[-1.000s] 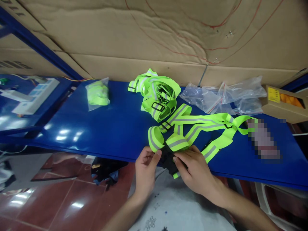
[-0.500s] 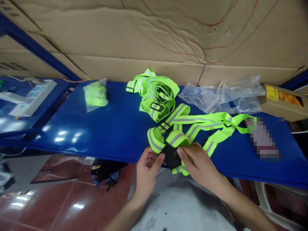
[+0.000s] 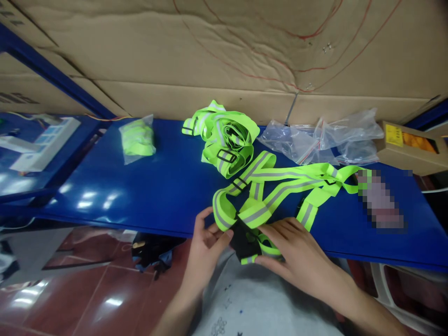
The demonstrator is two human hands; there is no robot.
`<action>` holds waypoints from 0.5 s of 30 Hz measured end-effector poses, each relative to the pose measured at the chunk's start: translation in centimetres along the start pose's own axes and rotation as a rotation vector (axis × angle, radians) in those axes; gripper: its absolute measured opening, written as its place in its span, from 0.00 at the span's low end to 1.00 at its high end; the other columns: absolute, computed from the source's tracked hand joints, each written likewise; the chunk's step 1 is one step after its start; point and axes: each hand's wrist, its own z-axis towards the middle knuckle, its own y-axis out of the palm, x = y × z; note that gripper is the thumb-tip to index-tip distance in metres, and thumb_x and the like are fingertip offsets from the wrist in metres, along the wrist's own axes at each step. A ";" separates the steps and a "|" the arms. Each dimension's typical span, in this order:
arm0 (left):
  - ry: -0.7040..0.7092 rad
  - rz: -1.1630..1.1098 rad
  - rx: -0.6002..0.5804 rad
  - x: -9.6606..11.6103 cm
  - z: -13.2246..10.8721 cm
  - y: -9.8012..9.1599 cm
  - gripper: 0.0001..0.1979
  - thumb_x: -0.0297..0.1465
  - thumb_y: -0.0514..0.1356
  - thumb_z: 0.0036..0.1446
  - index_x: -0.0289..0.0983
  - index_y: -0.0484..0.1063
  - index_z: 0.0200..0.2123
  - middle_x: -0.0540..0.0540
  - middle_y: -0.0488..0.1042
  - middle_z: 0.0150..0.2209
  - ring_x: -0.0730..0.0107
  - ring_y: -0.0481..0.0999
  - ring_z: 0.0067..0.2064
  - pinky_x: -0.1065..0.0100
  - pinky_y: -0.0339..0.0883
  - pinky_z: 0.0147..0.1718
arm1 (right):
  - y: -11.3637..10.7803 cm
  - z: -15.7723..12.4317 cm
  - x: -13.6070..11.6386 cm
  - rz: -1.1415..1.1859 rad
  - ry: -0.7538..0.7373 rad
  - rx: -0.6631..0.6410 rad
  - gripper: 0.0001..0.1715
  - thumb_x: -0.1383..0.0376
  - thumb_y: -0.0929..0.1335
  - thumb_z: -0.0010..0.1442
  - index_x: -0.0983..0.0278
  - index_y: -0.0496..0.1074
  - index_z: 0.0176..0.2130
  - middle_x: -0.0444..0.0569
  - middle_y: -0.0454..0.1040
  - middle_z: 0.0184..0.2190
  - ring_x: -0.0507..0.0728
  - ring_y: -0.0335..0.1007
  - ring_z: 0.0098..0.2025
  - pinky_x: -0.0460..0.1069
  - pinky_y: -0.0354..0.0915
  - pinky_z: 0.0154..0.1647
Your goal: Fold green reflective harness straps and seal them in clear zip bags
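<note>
A neon-green reflective strap vest [image 3: 280, 182] with grey stripes lies spread on the blue table [image 3: 147, 186]. Its black patch [image 3: 245, 240] hangs over the near table edge. My left hand [image 3: 205, 247] pinches the left side of that black patch between thumb and fingers. My right hand [image 3: 297, 256] grips its right side together with a green strap loop. A second, bunched-up green vest [image 3: 226, 135] rests just behind the spread one.
A bagged green vest [image 3: 137, 139] sits at the far left of the table. Clear plastic bags [image 3: 325, 137] lie at the back right beside a small cardboard box [image 3: 409, 147]. Cardboard sheets form the back wall. A white power strip [image 3: 42, 142] lies on the left shelf.
Both hands have drawn the black patch and strap end closer to me, down over the table edge. My left fingers have spread wider on the strap loop.
</note>
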 end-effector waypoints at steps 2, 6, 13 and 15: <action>-0.064 0.095 -0.027 0.6 -0.6 -1.0 0.43 0.37 0.73 0.51 0.46 0.52 0.63 0.49 0.79 0.34 0.70 0.76 0.24 0.71 0.72 0.21 | -0.1 -1.0 0.3 -0.023 -0.056 -0.007 0.27 0.52 0.70 0.68 0.61 0.68 0.60 0.53 0.79 0.48 0.64 0.75 0.49 0.61 0.68 0.53; -0.127 0.261 -0.064 0.9 -2.0 -2.8 0.49 0.39 0.71 0.54 0.49 0.43 0.70 0.45 0.80 0.40 0.72 0.72 0.22 0.71 0.70 0.17 | 0.5 -3.8 1.9 -0.077 -0.190 0.109 0.22 0.58 0.70 0.69 0.61 0.70 0.59 0.53 0.79 0.51 0.61 0.75 0.54 0.59 0.67 0.57; 0.037 0.428 0.013 0.0 -2.6 -3.9 0.39 0.41 0.66 0.61 0.47 0.57 0.72 0.40 0.73 0.63 0.53 0.76 0.60 0.61 0.75 0.55 | 1.0 -4.8 7.1 -0.357 -0.112 0.187 0.35 0.54 0.67 0.71 0.61 0.58 0.71 0.60 0.62 0.70 0.68 0.57 0.72 0.67 0.56 0.69; 0.079 0.469 0.075 0.1 -2.3 -4.3 0.35 0.42 0.66 0.59 0.46 0.65 0.68 0.43 0.68 0.67 0.51 0.64 0.70 0.57 0.60 0.68 | 0.2 -3.7 8.8 -0.423 -0.039 0.195 0.37 0.55 0.65 0.72 0.60 0.52 0.73 0.61 0.54 0.74 0.68 0.49 0.75 0.69 0.52 0.71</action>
